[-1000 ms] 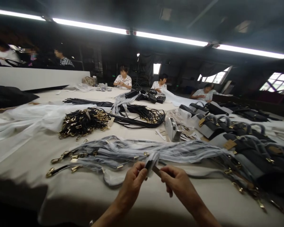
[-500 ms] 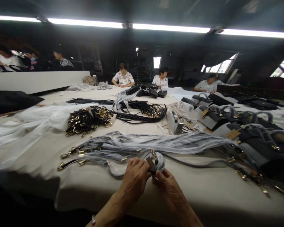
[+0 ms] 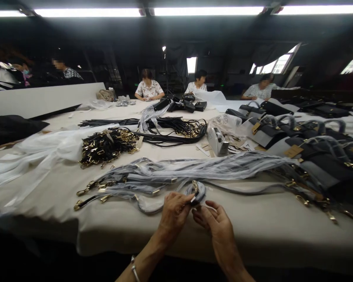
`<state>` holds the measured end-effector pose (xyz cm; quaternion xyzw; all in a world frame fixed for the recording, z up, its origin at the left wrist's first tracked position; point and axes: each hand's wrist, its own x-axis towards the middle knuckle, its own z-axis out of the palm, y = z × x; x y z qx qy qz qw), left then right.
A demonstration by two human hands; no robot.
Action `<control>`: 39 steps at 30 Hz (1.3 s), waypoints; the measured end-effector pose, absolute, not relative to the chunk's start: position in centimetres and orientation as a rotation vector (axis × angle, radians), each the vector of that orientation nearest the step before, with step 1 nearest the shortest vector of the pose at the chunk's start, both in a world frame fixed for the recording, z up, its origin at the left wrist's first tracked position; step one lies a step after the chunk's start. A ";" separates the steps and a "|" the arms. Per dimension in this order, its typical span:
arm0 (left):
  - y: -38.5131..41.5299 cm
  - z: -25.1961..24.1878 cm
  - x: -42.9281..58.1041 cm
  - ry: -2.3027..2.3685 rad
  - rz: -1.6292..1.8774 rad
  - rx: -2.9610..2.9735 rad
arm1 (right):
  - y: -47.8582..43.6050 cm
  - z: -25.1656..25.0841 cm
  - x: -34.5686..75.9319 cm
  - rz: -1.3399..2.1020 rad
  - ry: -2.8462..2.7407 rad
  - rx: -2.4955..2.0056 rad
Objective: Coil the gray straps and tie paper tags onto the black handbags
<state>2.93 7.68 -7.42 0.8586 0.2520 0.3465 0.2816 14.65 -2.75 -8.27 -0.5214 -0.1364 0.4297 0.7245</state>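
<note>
Gold at the clasp (image 3: 195, 186) of a coiled, film-wrapped strap (image 3: 202, 192); found on the near side of the tape dispenser (image 3: 218, 143), slightly left. Pinched at the near edge by the left hand (image 3: 174, 213), judged closer; extends dispenser-ward from that grip. Runs roughly fore-and-aft along the clasp. Noted at the right hand (image 3: 219, 222), nearside of the dispenser: partly curled fingers beside the coil; cannot tell contact.

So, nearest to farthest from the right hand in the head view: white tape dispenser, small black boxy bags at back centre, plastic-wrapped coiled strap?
1. Plastic-wrapped coiled strap: just ahead-left.
2. White tape dispenser: further ahead.
3. Small black boxy bags: back centre.
</note>
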 end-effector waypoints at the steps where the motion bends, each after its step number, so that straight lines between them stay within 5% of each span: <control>1: 7.8 -7.0 2.9 0.673 0.900 2.259 | -3.3 -8.5 14.5 0.904 -0.358 -1.137; 11: 10.4 -3.4 1.7 0.506 0.559 1.774 | -4.1 -6.0 18.7 0.294 -1.659 -1.368; 17: 9.1 -2.5 2.1 0.441 0.631 1.918 | -2.2 -2.0 18.5 -0.072 -1.819 -1.433; 31: 7.7 -5.4 2.4 0.658 0.929 2.186 | -0.4 -3.4 19.1 0.661 -1.373 -1.591; 39: 7.5 -4.7 2.3 0.618 0.862 2.174 | 0.1 -2.5 19.6 0.535 -1.595 -1.518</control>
